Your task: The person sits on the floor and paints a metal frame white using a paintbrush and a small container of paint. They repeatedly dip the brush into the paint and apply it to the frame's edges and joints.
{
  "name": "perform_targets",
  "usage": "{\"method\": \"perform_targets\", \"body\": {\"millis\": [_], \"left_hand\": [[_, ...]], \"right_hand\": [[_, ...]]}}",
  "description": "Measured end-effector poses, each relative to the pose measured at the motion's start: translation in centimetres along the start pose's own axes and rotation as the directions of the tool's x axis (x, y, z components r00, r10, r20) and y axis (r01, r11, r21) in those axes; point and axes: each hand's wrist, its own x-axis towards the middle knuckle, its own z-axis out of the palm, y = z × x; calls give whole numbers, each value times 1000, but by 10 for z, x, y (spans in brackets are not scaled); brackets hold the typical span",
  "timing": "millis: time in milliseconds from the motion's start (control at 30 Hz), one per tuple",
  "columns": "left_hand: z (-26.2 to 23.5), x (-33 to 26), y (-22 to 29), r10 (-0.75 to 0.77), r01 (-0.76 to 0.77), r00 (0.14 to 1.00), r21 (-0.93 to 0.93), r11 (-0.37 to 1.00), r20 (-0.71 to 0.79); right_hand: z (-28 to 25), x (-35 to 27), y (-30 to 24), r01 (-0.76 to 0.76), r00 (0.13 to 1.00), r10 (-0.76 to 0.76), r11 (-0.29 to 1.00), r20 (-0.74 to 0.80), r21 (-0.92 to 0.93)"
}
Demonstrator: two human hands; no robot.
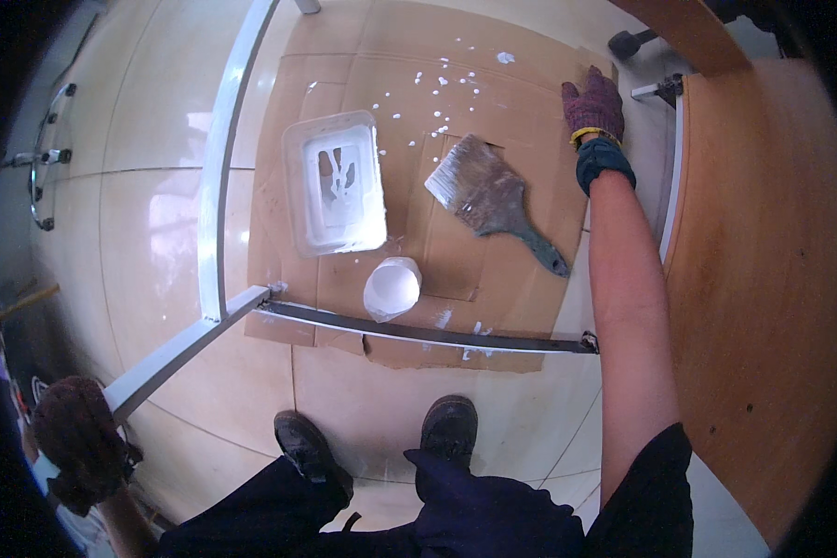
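Well, the right hand (595, 107) stretches over the cardboard (535, 102) edge, fingers parted, seemingly empty. The left hand (79, 442) meets the metal frame (181, 351), grip unclear.

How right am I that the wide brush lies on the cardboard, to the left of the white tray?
Not quite: the wide brush does lie on the cardboard, but it is to the right of the white tray, as the head view shows.

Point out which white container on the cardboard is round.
The white cup, beside the dark bar; its round mouth sets it apart from the rectangular tray.
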Motion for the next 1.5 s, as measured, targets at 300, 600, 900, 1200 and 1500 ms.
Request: {"method": "perform_targets", "body": {"millis": [300,600,900,1200,1500], "left_hand": [[3,-2,3,34,-33,999,-29,999,26],[11,6,-10,228,-207,970,-215,955,79],[3,8,-26,238,-221,971,-455,863,-21],[10,4,-25,189,-227,974,-553,801,-126],[11,15,-31,260,-265,961,-607,749,-99]], "right_hand": [[5,-10,9,-113,991,116,992,65,-47],[7,-58,65,75,961,-73,997,268,0],[-41,-158,55,-10,909,-14,999,417,54],[-70,-202,65,438,695,-300,898,653,-54],[-30,-203,105,533,745,-406,840,529,-106]]}}
